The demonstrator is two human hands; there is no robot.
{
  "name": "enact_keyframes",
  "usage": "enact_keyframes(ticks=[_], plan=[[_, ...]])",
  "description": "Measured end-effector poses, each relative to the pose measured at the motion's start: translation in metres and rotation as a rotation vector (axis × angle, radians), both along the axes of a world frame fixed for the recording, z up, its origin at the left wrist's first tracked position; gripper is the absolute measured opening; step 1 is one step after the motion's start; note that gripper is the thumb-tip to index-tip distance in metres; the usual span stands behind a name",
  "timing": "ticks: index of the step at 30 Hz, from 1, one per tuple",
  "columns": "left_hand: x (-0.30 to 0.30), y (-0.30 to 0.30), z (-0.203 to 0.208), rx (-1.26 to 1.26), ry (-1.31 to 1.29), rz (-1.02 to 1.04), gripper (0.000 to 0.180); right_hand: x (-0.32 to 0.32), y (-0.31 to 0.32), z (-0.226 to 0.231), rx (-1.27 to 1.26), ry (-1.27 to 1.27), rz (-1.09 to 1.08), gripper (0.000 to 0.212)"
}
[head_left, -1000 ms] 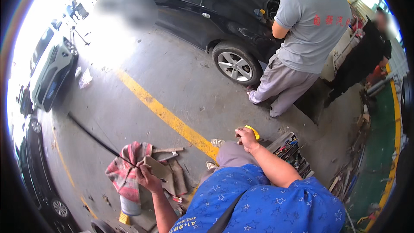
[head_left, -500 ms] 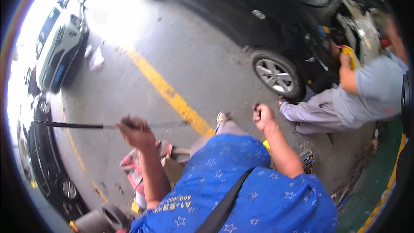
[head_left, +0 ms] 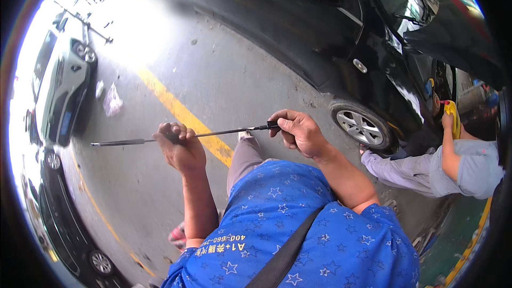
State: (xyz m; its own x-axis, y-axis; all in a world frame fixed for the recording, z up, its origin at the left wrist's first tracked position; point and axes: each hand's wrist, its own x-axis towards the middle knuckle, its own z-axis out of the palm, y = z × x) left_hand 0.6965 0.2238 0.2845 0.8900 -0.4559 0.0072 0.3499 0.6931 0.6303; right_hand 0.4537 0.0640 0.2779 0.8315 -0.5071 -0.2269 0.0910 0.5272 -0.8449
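Note:
A long thin metal rod (head_left: 223,132) lies almost level in front of my chest. It has a dark grey sleeve at its left end and a black end piece on the right. My left hand (head_left: 183,152) is closed around the rod left of its middle, fingers curled. With thumb and fingers, my right hand (head_left: 303,134) pinches the black end piece. Part of the rod is hidden by my left hand. What kind of tool or part it is, I cannot make out.
A black car (head_left: 298,42) with a front wheel (head_left: 358,128) stands ahead and right. Beside it a person in a grey shirt (head_left: 466,165) holds a yellow thing (head_left: 453,117). Two more cars, one white (head_left: 72,85) and one black (head_left: 64,218), line the left. A plastic bag (head_left: 112,100) lies on the floor.
My right hand, closed and apart from the rod before, has come to the rod's right end and grips it. The left hand keeps hold of the rod. My view has shifted.

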Motion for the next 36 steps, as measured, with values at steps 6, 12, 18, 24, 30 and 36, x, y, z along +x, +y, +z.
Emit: enact_keyframes(ticks=[6, 12, 18, 24, 30, 36], plan=[[0.134, -0.099, 0.017, 0.318, -0.224, -0.318, 0.021, 0.094, -0.058, 0.033, -0.030, -0.003, -0.311, 0.025], [0.227, -0.211, 0.020, 0.313, -0.256, -0.575, 0.020, 0.139, -0.117, 0.032, -0.018, -0.008, -0.549, 0.030], [0.295, -0.352, 0.055, 0.185, -0.508, -0.496, 0.023, 0.133, -0.198, -0.081, -0.198, 0.520, -0.792, 0.038], [0.338, -0.495, 0.128, 0.430, -0.984, -0.098, 0.030, 0.098, -0.246, -0.292, -0.136, 1.330, -0.755, 0.045], [0.364, -0.602, 0.164, 0.348, -1.119, -0.348, 0.038, 0.096, -0.232, -0.351, 0.740, 1.060, -1.113, 0.047], [0.319, -0.719, 0.167, 0.259, -1.083, -0.788, 0.029, 0.095, -0.191, -0.338, 0.688, 1.067, -1.236, 0.043]])
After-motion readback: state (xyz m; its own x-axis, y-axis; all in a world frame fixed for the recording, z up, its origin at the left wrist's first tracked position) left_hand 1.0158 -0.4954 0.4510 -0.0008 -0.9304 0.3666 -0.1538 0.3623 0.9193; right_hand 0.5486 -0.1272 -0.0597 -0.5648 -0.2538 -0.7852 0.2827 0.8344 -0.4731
